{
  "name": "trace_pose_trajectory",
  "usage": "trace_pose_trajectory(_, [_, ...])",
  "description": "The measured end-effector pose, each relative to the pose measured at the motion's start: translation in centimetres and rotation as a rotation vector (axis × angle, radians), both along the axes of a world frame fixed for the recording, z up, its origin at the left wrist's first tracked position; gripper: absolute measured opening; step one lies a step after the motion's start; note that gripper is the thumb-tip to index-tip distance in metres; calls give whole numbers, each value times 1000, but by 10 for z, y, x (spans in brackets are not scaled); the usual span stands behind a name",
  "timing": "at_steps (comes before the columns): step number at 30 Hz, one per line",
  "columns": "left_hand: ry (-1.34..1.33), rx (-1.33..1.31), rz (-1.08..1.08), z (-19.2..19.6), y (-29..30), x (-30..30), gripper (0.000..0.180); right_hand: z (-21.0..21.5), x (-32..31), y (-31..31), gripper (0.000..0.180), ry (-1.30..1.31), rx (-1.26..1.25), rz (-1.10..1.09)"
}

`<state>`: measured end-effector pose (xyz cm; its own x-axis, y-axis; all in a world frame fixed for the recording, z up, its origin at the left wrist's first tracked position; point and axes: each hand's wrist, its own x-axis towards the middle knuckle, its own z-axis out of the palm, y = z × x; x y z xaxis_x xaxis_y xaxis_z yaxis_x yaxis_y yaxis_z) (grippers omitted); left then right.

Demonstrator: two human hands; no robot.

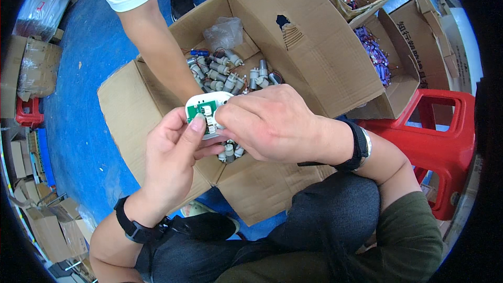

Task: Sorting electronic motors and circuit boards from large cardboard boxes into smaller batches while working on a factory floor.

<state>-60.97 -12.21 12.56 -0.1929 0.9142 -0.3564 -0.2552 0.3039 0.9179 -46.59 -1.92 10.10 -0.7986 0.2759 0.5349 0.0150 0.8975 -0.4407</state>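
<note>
Over the open cardboard box, my left hand (175, 152) holds a small white plastic housing (210, 96) with rounded corners. A green circuit board (193, 111) with white connectors sits inside it, and my left thumb presses on the board's lower part. My right hand (275, 123) is closed, its curled fingers against the housing's right side; whatever they pinch is hidden behind them. Beneath my hands, several small grey-and-white motors (216, 75) lie in the cardboard box (123, 118), along with a clear plastic bag (224, 33).
Another person's arm (157, 47) reaches into the box from the far left, its hand hidden. Boxes of purple cylindrical parts with wires (374, 55) stand at the right. A red plastic stool (440, 139) is beside my right arm. Cartons (39, 68) line the left side of the blue floor.
</note>
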Motion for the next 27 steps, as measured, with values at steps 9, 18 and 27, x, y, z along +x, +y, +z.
trace_pose_trajectory(9, [-320, -47, -129, -4, 4, -2, 45, 6, 2, -7, 14, -65, -91, 87])
trace_pose_trajectory(18, [-384, 21, -168, 12, -1, 6, 42, 11, 8, -3, 13, 55, -180, 188])
trace_pose_trajectory(27, [-369, -7, -191, 26, -2, 13, 37, 17, 11, 1, 13, 137, -128, 245])
